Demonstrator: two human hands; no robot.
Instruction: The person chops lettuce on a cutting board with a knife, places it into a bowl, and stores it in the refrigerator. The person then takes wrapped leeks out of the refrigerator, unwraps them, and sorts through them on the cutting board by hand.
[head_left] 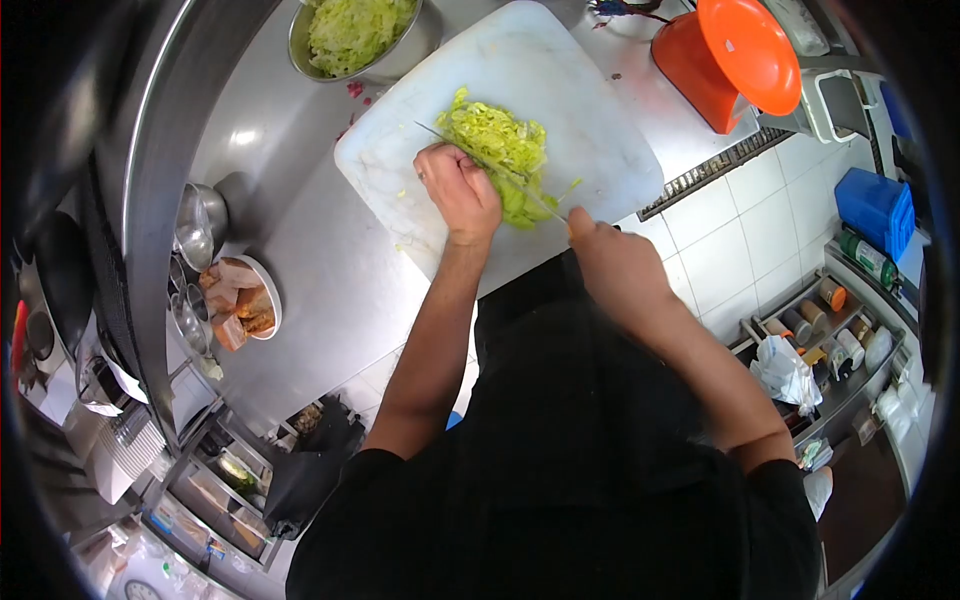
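Shredded green lettuce (pixel 500 138) lies in a heap on a white cutting board (pixel 590 110). A long knife (pixel 505 174) crosses the heap at a slant, its tip at the upper left. Wrapped round the knife's handle is my right hand (pixel 622 268), at the board's lower right edge. My left hand (pixel 458 190) is closed with bent fingers beside the blade and the lettuce, on the near left side; whether its fingers hold any leaf is hidden.
A metal bowl (pixel 428 38) of shredded lettuce stands beyond the board. An orange scale (pixel 690 65) is at the upper right. To the left are a white bowl (pixel 272 290) with chunks of food and metal bowls (pixel 205 222). A blue bin (pixel 872 212) stands at far right.
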